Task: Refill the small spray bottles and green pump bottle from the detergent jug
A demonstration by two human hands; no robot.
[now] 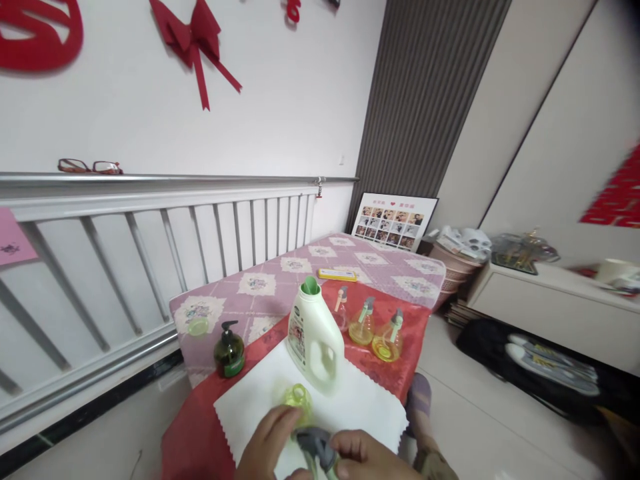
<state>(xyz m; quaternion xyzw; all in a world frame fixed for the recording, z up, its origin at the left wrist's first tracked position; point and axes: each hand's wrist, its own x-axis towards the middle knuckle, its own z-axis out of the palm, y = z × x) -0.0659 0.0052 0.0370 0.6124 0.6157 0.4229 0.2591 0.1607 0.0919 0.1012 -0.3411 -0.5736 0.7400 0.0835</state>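
At the bottom edge, my left hand (267, 443) and my right hand (370, 457) meet on a small spray bottle with a grey-green trigger head (315, 445) and a yellow-green body (299, 397). Fingers of both hands curl round it. It lies over a white cloth (370, 410) on a red table cover (200, 427). Just behind stands a white detergent jug (315, 337) with an open green spout. Right of the jug stand three small spray bottles (370, 327) holding yellow liquid. A dark green pump bottle (229, 350) stands to the left.
A pink patterned cloth (295, 267) covers the table's far part, with a yellow flat object (337, 274) and a green cap (199, 326) on it. White railing runs along the left, glasses (90, 166) on top. A photo frame (395, 221), baskets and a low cabinet stand right.
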